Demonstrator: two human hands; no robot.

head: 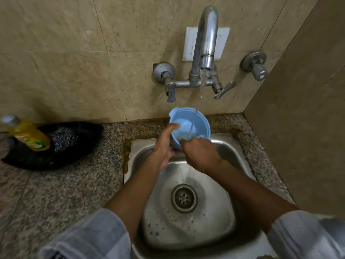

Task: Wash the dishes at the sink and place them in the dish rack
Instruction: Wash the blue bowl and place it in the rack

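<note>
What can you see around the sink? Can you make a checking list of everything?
Surface: speckled stone counter around a steel sink; droplets in the basin.
Job's things: blue bowl held over the sink, water from the tap running into it. No dish rack in view.
Clutter: yellow soap bottle and steel scrubber on a dark cloth at the left.
Hands: left hand grips the bowl's side; right hand reaches over its near rim, fingers hidden.
Cables: nothing seen.
Surroundings: beige tiled wall, two extra wall valves.
</note>
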